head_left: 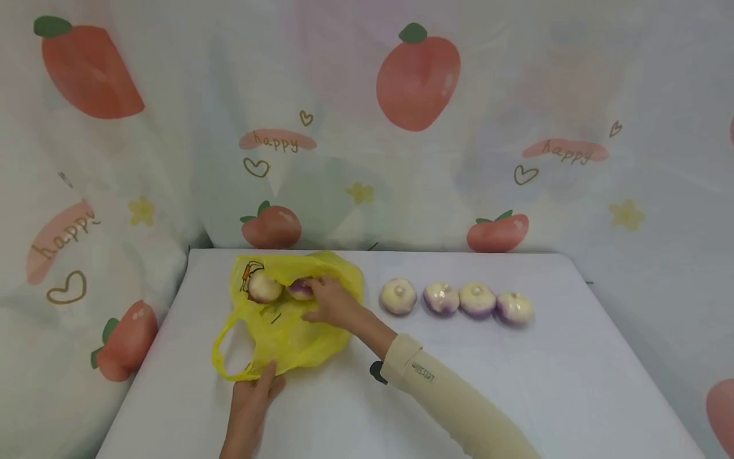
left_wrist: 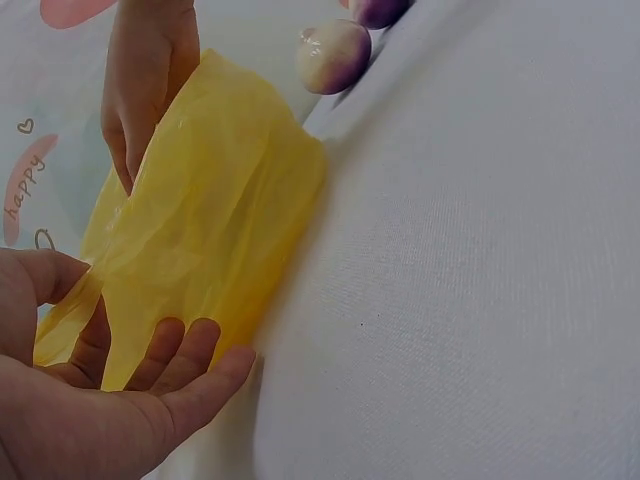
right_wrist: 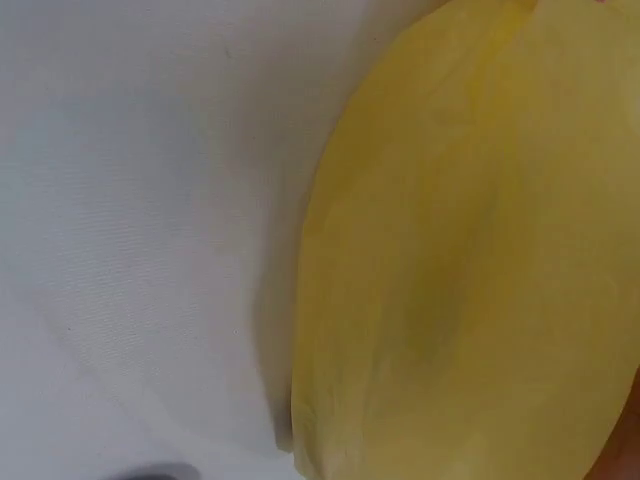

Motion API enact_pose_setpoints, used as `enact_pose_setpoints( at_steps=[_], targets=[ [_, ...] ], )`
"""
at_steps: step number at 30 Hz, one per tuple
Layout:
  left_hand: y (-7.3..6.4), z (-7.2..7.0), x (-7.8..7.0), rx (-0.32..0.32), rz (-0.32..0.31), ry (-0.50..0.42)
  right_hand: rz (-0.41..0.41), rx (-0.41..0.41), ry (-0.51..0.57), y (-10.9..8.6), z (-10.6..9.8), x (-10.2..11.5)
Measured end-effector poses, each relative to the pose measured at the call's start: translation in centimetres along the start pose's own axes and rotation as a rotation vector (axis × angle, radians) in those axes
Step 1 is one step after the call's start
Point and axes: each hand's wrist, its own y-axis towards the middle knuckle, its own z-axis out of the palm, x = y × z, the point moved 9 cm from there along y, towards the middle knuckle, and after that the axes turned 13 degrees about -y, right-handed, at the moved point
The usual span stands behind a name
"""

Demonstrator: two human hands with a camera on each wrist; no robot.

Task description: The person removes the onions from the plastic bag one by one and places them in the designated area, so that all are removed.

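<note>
A yellow plastic bag (head_left: 298,335) lies on the left part of the tabletop (head_left: 470,395), its mouth spread and one handle (head_left: 217,352) looped out on the left. Inside that mouth sit a whitish turnip (head_left: 264,287) and, just beside it, a purple-topped turnip (head_left: 299,289). The left hand (head_left: 252,396) pinches the bag's near edge between thumb and forefinger, the remaining fingers spread loosely along the plastic. The right hand (head_left: 335,303) reaches in from the right, fingertips at the purple-topped turnip and thumb set apart on the near side; whether those fingers have closed on it cannot be told, since the bag hides them in the left wrist view. To the right, four more turnips stand in a row: a pale turnip (head_left: 398,296) slightly apart, then three close together. The bag is probably very light, limp and easily creased or torn, so a gentle pinch on the rim, or a finger through the handle, should suit it better than a hard tug. The turnips look firm, smooth and shiny, likely a bit slippery and apt to roll; fingers and thumb cupped round the widest part would hold them best.
</note>
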Motion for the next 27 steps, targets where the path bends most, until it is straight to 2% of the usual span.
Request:
enact_pose_setpoints(
  at_steps=[4,10,16,27],
  targets=[
    [-0.1,-0.1,0.3,-0.014,-0.020,0.007,0.024,0.046,-0.080,0.7,1.1,0.1],
    [-0.1,-0.1,0.0,-0.016,0.002,-0.010,-0.022,0.034,-0.169,1.9,1.4,1.0],
    [-0.2,0.0,-0.2,-0.011,0.013,-0.024,-0.060,0.075,-0.144,2.5,1.9,1.4],
    [-0.3,0.3,-0.4,0.015,0.025,-0.027,0.001,0.032,-0.151,2.7,2.2,1.1]
  ],
)
